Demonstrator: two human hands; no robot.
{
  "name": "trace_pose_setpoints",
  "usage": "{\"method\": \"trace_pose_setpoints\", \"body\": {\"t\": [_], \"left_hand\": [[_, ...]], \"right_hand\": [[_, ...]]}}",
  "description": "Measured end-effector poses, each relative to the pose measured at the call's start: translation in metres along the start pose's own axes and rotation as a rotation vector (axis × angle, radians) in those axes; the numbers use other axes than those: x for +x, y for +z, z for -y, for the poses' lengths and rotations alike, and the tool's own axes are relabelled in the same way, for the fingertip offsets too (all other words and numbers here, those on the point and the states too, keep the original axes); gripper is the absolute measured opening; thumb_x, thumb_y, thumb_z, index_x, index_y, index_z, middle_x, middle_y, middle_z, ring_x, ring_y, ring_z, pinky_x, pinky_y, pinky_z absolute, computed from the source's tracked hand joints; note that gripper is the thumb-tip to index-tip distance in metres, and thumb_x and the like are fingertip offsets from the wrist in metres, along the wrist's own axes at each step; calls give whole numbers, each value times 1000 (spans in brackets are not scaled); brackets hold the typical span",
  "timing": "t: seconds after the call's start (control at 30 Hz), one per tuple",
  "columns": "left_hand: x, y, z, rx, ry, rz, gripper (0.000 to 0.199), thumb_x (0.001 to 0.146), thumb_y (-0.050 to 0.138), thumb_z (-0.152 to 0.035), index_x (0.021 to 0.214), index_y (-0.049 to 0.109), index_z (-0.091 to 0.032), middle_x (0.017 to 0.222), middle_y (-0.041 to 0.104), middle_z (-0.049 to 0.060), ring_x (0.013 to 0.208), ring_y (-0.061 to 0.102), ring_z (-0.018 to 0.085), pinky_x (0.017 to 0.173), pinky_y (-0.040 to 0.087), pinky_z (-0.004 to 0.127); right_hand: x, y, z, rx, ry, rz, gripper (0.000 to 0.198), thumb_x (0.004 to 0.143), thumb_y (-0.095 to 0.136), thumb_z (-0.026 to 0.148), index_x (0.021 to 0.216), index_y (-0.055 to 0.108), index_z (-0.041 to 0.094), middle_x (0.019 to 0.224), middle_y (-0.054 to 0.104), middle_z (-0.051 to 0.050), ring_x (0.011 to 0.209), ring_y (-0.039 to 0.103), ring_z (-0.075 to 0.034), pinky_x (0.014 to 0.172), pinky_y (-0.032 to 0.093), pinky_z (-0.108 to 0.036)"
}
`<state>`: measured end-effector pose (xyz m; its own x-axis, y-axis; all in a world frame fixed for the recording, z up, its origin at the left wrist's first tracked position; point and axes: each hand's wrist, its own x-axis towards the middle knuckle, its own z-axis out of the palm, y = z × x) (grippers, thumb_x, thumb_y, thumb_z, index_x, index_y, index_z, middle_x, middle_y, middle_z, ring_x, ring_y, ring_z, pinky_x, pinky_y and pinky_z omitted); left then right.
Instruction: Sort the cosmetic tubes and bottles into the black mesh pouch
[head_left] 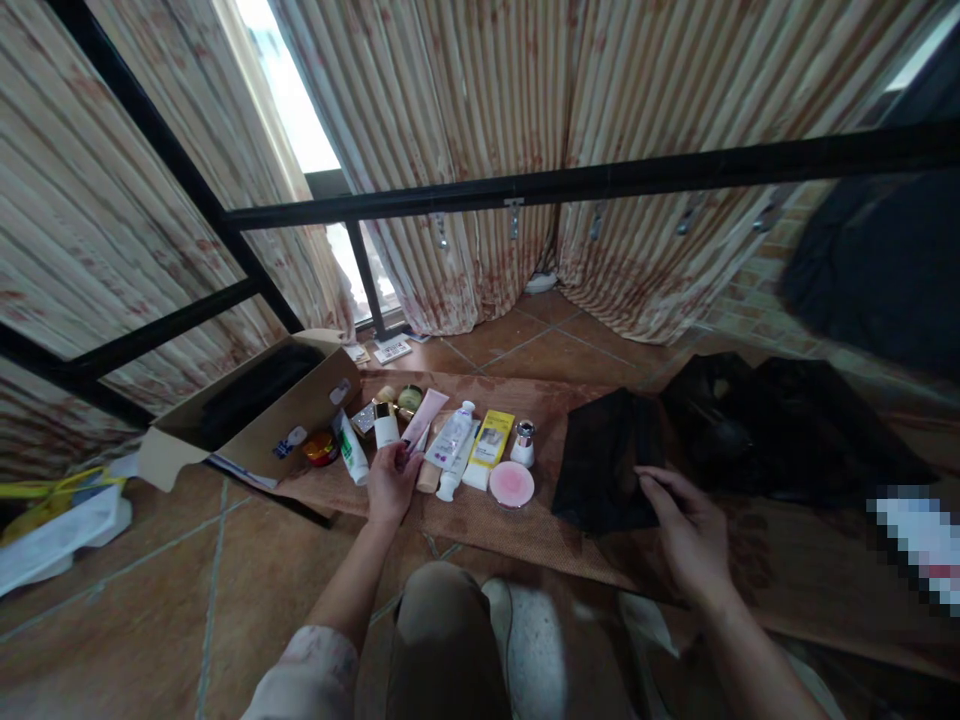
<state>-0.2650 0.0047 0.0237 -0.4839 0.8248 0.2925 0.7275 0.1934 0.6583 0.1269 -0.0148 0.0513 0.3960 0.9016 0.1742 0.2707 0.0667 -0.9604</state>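
Grasping pink tube (421, 418), left hand (390, 482) closed.

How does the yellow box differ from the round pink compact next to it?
The yellow box is rectangular, lying lengthwise away from the person; the round pink compact is a flat disc. The box is yellow with print; the compact is plain pink. The compact lies nearer the person. Both rest untouched on the brown mat.

Left hand (390, 483) stretched forward, fingers curled in a grip, right hand (688, 535) palm down, fingers spread.
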Motion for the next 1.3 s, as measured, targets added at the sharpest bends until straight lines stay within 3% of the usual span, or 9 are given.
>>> {"method": "trace_pose_setpoints", "body": {"t": [0.17,0.3,0.47,0.7,0.93,1.13,1.3], "left_hand": [[25,-6,-11,196,-137,-116,38,91,47,-39,115,60,-13,118,63,21,112,61,33,92,48,44],[52,-12,-13,330,-243,12,36,85,57,-38,109,63,-12,107,68,25,105,64,41,86,49,49],[75,-15,-12,424,-299,153,36,73,69,-36,102,67,-15,105,71,24,102,67,41,83,51,48],[55,-30,-17,450,-237,156,37,75,64,-42,97,69,-13,100,71,26,98,67,43,78,50,47],[28,-51,-20,402,-161,135,39,79,59,-51,98,67,-18,92,73,16,87,68,35,69,47,37],[29,-42,-17,173,-47,226,30,77,62,-43,94,71,-20,86,75,8,77,68,25,66,45,30],[43,-23,-18,27,34,284,35,78,62,-44,97,73,-17,83,75,6,74,67,21,64,48,28]], "right_hand": [[0,0,3,-27,-12,-10,31,76,65,50,87,76,22,97,76,-7,101,66,-28,90,47,-40],[0,2,3,-16,-11,-18,30,77,65,49,87,75,22,96,76,-7,99,67,-27,89,48,-39],[0,2,0,5,-12,-7,30,78,65,48,87,75,21,94,76,-7,96,67,-27,86,48,-38],[0,1,4,-5,-1,4,29,78,65,47,87,75,21,93,76,-7,97,66,-27,85,48,-38],[-1,1,4,-4,-25,16,29,80,64,47,88,75,22,94,76,-6,97,67,-27,87,48,-38],[-1,1,3,-22,-5,18,30,80,63,47,90,75,21,94,76,-6,97,67,-27,86,47,-38],[-1,2,4,-17,-37,7,32,79,63,49,89,75,21,93,76,-7,95,67,-27,85,48,-39]]}}
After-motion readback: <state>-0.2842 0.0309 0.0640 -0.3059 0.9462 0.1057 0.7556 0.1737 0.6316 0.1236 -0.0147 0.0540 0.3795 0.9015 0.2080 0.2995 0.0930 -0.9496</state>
